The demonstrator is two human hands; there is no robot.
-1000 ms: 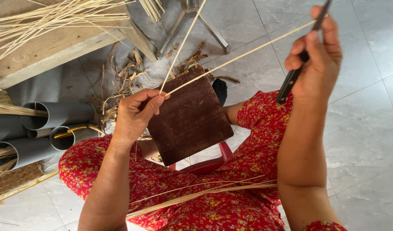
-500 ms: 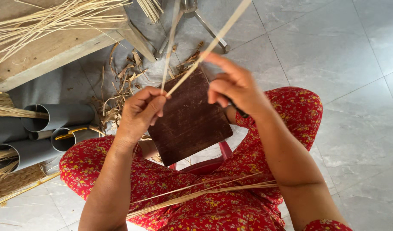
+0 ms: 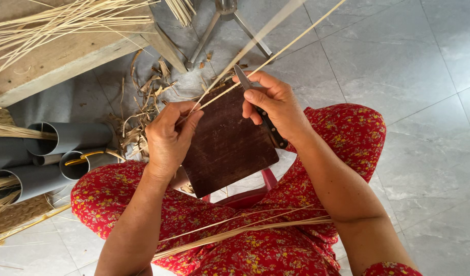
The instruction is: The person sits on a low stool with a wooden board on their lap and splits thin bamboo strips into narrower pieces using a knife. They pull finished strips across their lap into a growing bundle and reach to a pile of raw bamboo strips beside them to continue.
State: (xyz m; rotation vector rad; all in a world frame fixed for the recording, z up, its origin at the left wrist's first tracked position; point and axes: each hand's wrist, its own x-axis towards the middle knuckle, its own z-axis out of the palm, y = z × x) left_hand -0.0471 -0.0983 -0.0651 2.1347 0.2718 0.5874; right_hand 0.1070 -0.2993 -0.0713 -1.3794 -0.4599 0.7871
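Seated person, view looking down at the lap. A dark brown board rests tilted on the knees over the red floral cloth.

Left hand: fingers closed in a pinch on a thin pale cane strip at the board's upper left edge. From the pinch the strip runs up and to the right, past the frame's top edge; it looks parted into two strands above the hands.

Right hand: fingers wrapped shut round a small knife, dark handle lying along the palm, blade tip up and touching the strip just above the board's top edge.

Progress, judged: the splitting of this strip looks under way, not finished. The blade sits near the pinched end, and a long run above looks already parted.

Several finished-looking strips lie across the lap. Shavings litter the floor near the grey pipes. More cane lies on the wooden surface at top left.
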